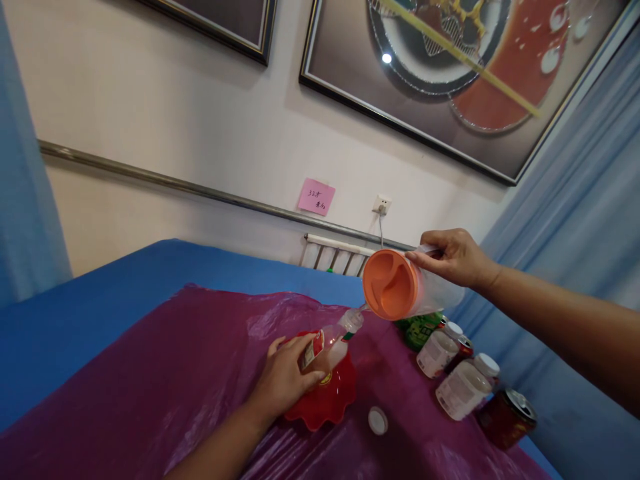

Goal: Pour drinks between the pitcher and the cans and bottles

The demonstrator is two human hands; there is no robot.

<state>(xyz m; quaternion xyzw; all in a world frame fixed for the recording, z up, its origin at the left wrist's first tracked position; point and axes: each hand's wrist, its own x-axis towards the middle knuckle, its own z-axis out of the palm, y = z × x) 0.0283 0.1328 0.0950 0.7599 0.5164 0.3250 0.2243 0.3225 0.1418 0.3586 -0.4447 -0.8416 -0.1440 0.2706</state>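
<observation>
My left hand (284, 379) is wrapped round a clear bottle (327, 345) with a red label, holding it over a red scalloped dish (323, 403). My right hand (453, 257) grips the handle of a translucent pitcher (439, 293) with an orange lid (389, 285). The pitcher is tipped to the left, its lid close to the bottle's open mouth. A thin stream of clear liquid seems to run between them. On the purple sheet near the dish lies a small white cap (378, 421).
To the right stand white-capped clear bottles (464, 392), dark red cans (507, 420) and a green package (423, 330). Purple plastic sheeting (150, 373) covers part of the blue tabletop (145, 267). Behind are a wall rail (200, 190) and a plugged socket (383, 203); a blue curtain (565, 220) hangs right.
</observation>
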